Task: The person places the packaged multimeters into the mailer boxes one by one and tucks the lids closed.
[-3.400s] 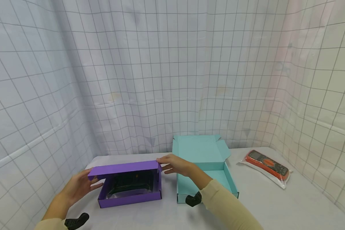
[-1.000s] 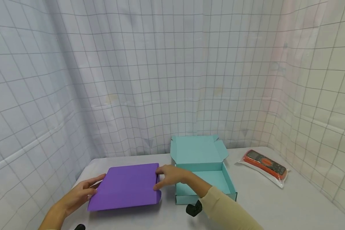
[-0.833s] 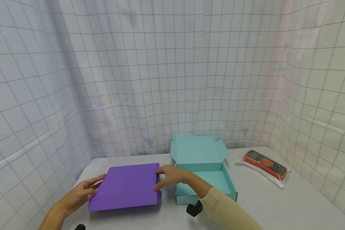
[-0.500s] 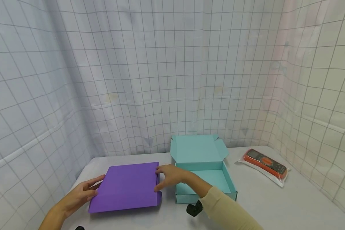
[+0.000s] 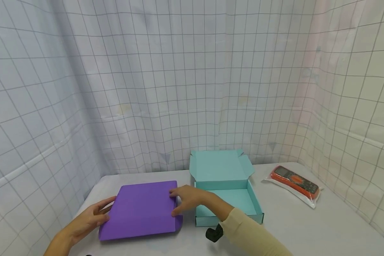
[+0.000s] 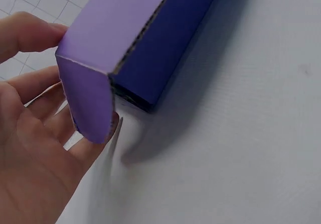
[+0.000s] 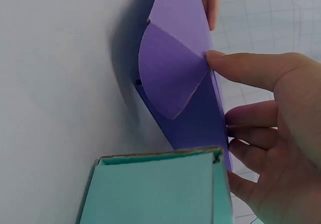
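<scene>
In the head view a purple cardboard box (image 5: 144, 204) lies at left with its lid down over it, hiding the inside. The lid's front flap hangs over the front, and a rounded side tab (image 7: 170, 73) sticks out at its right front corner. My left hand (image 5: 89, 220) is at the lid's left edge. Its thumb touches the lid corner, and its fingers extend behind the left tab (image 6: 90, 106). At the lid's right side is my right hand (image 5: 190, 198), with its thumb by the front corner and its fingers against the top near the edge.
A turquoise box (image 5: 222, 221) stands beside the purple one, its lid folded back and nothing seen inside. Farther right lies an orange and black multimeter (image 5: 296, 180) in a clear plastic bag. A gridded white curtain (image 5: 192, 89) surrounds the white table (image 5: 291, 227) on three sides.
The purple lid has come down, covering a dark item in clear plastic seen earlier. Most recently the right fingers shifted onto its top, the right tab swung outward and the front edge dropped slightly.
</scene>
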`<state>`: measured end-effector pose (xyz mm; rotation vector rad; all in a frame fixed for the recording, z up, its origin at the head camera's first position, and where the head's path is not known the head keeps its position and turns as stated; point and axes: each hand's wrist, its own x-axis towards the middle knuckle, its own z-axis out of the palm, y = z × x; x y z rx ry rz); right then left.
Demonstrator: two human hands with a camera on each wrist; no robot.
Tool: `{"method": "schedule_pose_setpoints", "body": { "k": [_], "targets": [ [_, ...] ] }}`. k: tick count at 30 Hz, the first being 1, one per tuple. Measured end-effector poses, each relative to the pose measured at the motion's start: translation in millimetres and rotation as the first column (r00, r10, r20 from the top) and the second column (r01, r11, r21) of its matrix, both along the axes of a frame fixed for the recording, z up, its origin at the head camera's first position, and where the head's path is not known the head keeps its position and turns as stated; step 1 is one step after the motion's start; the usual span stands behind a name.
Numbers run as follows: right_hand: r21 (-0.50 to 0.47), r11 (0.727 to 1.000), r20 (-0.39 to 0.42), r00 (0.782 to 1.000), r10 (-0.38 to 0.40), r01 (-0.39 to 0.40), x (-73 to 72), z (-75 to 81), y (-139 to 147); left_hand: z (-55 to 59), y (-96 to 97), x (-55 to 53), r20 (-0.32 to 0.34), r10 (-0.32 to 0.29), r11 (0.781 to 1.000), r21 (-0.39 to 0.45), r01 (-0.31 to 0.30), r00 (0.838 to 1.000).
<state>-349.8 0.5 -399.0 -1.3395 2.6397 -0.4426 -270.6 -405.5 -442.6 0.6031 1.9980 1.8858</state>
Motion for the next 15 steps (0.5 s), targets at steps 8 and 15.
{"method": "schedule_pose_setpoints", "body": {
  "k": [8,15],
  "targets": [
    [0.058,0.998,-0.126,0.992,-0.026,0.033,0.5,4.4,-12.9,4.6,3.2,1.5,0.009,0.053,0.993,-0.105,-0.052,0.999],
    [0.097,0.995,-0.109,0.994,-0.015,0.026,4.9,9.8,-19.8,11.6,11.3,14.1,0.012,0.265,0.915,-0.318,-0.247,0.964]
  ]
}}
